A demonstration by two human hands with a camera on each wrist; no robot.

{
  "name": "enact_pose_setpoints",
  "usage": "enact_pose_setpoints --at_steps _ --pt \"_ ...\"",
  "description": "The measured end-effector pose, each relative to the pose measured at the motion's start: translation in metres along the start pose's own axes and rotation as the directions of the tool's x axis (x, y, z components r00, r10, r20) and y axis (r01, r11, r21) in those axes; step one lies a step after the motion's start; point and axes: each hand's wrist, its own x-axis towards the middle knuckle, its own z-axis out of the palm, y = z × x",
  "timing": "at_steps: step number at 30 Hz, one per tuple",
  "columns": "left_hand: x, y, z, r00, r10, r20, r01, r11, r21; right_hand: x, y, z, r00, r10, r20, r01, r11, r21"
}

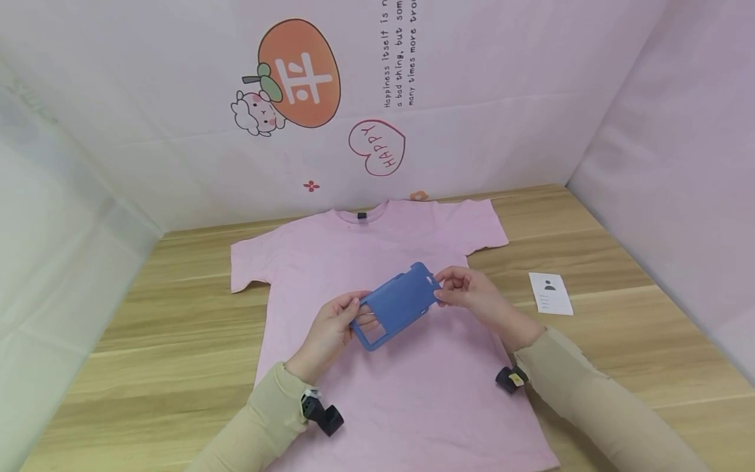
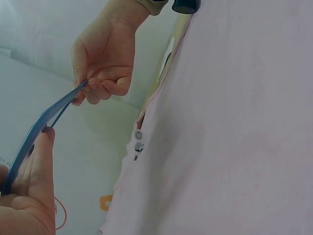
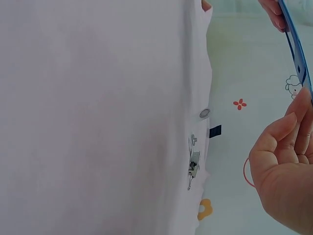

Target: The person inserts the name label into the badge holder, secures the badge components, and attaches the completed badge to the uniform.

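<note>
Above the pink T-shirt, at centre, I note the blue badge holder held aloft: left hand fingers grip its 7 o'clock end, right hand fingers pinch its 1 o'clock end. White card lies on the surface at 3 o'clock, not yet inserted.

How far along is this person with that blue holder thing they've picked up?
Done: the pink T-shirt lies spread flat on the wooden table, and the blue badge holder is lifted above it. In hand: the left hand grips its windowed end, the right hand pinches the other end. Left, seemingly: the white card lies apart on the table, not in the holder.
</note>
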Motion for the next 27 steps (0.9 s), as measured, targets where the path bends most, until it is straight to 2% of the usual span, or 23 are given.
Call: enact_pose_setpoints --at_steps 16,27 --pt "0.0003 -0.0016 -0.0023 1.000 0.009 0.016 -0.009 1.000 0.016 0.0007 0.0003 -0.0033 1.000 0.020 -0.011 -0.020 1.000 -0.021" --pt "0.0006 -0.0015 -0.0037 0.999 0.009 0.051 -0.011 0.999 0.038 -0.0007 -0.0048 -0.0065 1.000 0.025 -0.010 -0.026 0.999 -0.037"
